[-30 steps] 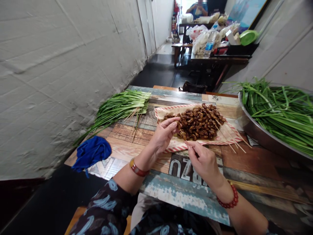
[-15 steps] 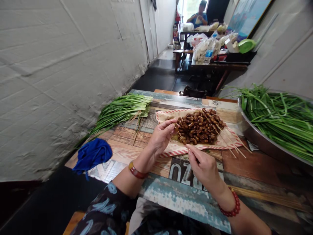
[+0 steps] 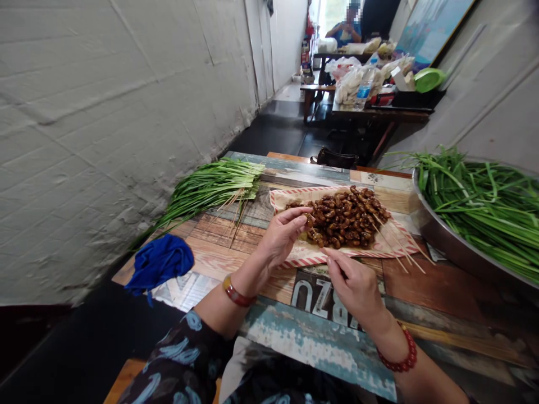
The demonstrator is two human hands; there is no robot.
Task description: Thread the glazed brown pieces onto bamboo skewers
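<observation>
A heap of glossy brown silkworm pupae (image 3: 345, 216) lies on a sheet of paper with a red-striped edge (image 3: 290, 262). At the heap's left front, my left hand (image 3: 282, 238) pinches a pupa between thumb and fingertips. My right hand (image 3: 357, 283) is closed just in front of the paper, gripping a thin bamboo skewer (image 3: 317, 240) whose upper part points toward my left fingers. One or more pupae seem to be on this skewer, though the fingers partly hide it. Several loaded skewers (image 3: 391, 241) stick out from the heap's right side.
Cut green chives (image 3: 210, 182) lie at the table's far left with several thin sticks (image 3: 238, 210) beside them. A blue cloth (image 3: 162, 262) rests at the left edge. A metal basin (image 3: 438, 230) of chives stands right. Behind, another person (image 3: 346, 33) sits beyond a cluttered table.
The view has shifted slightly. Both hands keep nearly the same pose, with the left fingertips a little further over the heap.
</observation>
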